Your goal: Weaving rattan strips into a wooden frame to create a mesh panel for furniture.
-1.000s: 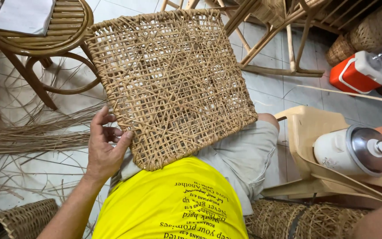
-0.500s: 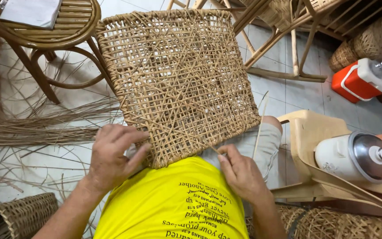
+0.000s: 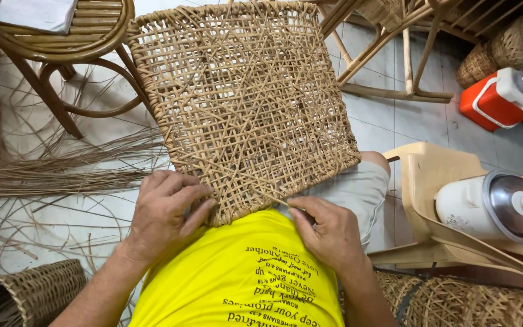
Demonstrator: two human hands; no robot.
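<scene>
White tile floor (image 3: 388,121) is lying littered w/ loose cane strands (image 3: 49,169). One square woven panel (image 3: 243,103) is resting tilted on the person's lap. Left hand (image 3: 164,215) is gripping its near edge, fingers curled; right hand (image 3: 328,233) is pinching one strand at the same edge. Around: one round cane stool (image 3: 62,42), one red-white cooler (image 3: 500,97), one white pot (image 3: 494,206), two baskets (image 3: 25,293).

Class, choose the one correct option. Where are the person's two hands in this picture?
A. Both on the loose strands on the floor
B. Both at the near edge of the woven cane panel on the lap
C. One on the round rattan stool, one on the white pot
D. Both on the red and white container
B: the left hand and right hand both grip the near edge of the woven cane panel resting on the lap.
</scene>
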